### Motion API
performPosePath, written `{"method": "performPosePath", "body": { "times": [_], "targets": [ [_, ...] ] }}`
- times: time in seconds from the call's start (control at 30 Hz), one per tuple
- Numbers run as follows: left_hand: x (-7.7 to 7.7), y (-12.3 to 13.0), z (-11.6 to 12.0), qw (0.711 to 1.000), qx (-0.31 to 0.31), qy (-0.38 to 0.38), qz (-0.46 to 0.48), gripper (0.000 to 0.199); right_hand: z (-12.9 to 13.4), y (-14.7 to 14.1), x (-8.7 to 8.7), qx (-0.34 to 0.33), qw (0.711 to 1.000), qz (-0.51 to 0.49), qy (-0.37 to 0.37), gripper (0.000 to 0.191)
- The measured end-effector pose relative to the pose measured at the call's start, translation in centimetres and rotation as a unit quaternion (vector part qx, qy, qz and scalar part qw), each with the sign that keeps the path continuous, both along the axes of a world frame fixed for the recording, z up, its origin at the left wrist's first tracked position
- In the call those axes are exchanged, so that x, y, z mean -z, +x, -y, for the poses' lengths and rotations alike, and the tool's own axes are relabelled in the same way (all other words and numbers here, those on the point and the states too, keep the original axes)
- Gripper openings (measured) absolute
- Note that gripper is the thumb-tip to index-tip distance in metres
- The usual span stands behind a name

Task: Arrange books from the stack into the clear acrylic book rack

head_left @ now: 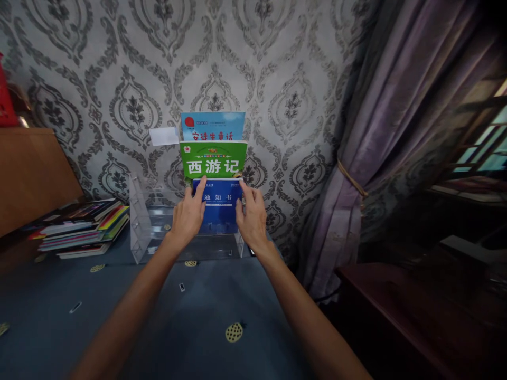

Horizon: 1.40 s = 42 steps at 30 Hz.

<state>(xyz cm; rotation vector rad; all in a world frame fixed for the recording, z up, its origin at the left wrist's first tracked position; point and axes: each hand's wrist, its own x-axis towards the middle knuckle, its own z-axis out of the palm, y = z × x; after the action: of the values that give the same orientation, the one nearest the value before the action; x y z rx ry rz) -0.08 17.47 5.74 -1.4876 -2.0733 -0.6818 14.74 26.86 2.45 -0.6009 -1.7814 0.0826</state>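
Observation:
A dark blue booklet point(219, 216) with white lettering stands upright at the right part of a clear tiered plastic rack point(139, 221). My left hand point(188, 214) grips its left edge, forefinger reaching up near the top corner. On the opposite edge my right hand point(252, 216) holds the booklet the same way, with the thumb on its front. Right behind it rises a green book point(216, 158) with large white characters. Farther back and higher is a light blue book point(214, 125) with red characters, its lower part hidden by the green one.
Left of the rack lies a messy stack of books and magazines point(85, 227), near a brown wooden panel point(34, 179). A dark blue cloth with pineapple prints point(158, 316) covers the table. Patterned wallpaper is behind; a tied purple curtain point(336, 237) hangs at right beside dark red furniture point(380, 279).

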Motion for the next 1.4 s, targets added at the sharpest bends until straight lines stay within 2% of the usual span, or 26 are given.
{"method": "performPosePath", "body": {
  "times": [0.23,0.47,0.8,0.93,1.17,1.4],
  "targets": [
    [0.0,-0.3,-0.3,1.000,-0.002,-0.008,-0.005,0.069,-1.3,-0.7,1.4,-0.012,1.000,-0.001,-0.006,0.047],
    [0.0,-0.4,-0.6,1.000,-0.006,-0.014,0.001,0.072,-1.7,-0.6,1.2,-0.057,0.997,-0.031,-0.046,0.043],
    [-0.2,-0.4,-0.6,1.000,-0.007,-0.013,0.011,0.072,-1.9,-0.5,1.3,-0.061,0.997,-0.032,-0.046,0.039],
    [0.4,-0.7,-0.6,1.000,0.016,0.011,0.019,0.071,-1.9,-0.4,1.1,-0.059,0.996,-0.027,-0.056,0.039],
    [2.4,-1.0,-0.4,0.992,0.080,0.077,0.057,0.075,-1.9,-0.2,1.0,-0.062,0.996,-0.035,-0.059,0.038],
    [3.3,-0.7,-0.2,0.995,0.065,0.051,0.055,0.065,-1.9,-0.2,1.0,-0.060,0.996,-0.035,-0.063,0.039]
  ]
}}
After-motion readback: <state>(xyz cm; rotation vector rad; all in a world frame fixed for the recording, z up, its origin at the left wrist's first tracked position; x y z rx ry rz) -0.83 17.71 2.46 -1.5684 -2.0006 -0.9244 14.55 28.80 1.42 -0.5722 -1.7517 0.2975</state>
